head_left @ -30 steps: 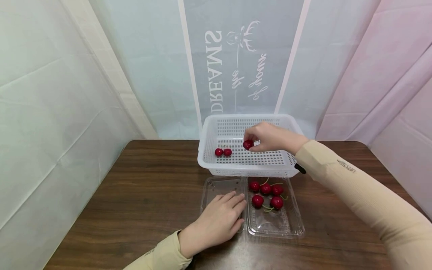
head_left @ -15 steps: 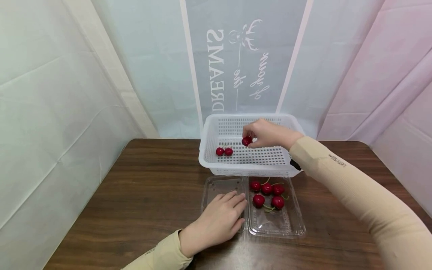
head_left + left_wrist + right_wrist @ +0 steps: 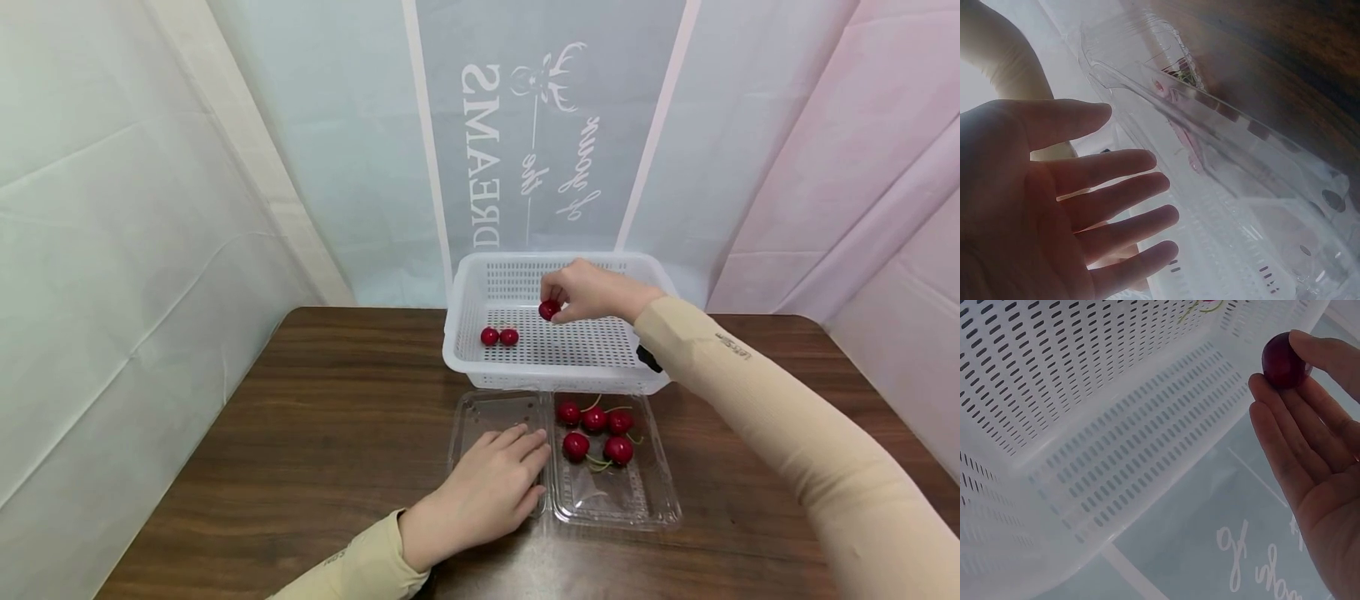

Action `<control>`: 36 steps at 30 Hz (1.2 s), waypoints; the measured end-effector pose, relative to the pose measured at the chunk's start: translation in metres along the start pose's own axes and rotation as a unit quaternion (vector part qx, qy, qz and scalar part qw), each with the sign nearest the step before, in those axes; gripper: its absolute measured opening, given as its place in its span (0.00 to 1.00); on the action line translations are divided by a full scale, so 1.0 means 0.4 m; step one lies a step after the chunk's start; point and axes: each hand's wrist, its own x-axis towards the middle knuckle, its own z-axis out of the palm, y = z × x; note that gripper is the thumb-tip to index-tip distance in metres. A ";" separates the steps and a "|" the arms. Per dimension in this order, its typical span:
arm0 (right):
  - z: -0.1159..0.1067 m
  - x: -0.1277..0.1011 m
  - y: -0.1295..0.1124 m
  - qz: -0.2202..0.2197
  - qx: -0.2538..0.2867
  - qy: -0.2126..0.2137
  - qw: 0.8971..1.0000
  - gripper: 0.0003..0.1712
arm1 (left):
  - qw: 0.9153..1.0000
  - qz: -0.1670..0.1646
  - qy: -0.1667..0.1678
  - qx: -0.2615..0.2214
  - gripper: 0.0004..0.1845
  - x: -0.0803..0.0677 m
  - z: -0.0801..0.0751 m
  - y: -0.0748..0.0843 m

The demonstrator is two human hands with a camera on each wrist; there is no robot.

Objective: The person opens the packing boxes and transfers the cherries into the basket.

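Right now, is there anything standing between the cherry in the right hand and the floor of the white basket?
Nothing visible is. In the head view, the right hand holds the cherry over the white basket, with bare slotted floor showing around it. The two other cherries lie to the left, out of the way.

Basket (image 3: 555, 372): white plastic, smooth rim, slotted walls and floor, centre of the frame
Hinged container (image 3: 648, 492): thin clear plastic, glossy, streaked with reflections, lower centre
Held cherry (image 3: 1284, 361): smooth, shiny dark-red skin
Tabletop (image 3: 337, 433): dark wood grain, smooth, soft sheen at bottom centre
Backdrop (image 3: 360, 150): matt cloth, lightly creased, across the top
Sleeves (image 3: 780, 417): matt beige fabric
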 end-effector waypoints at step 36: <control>0.052 0.114 0.029 0.060 0.009 -0.048 0.997 0.14 | 1.000 0.001 -0.009 0.000 0.21 -0.001 -0.003 -0.006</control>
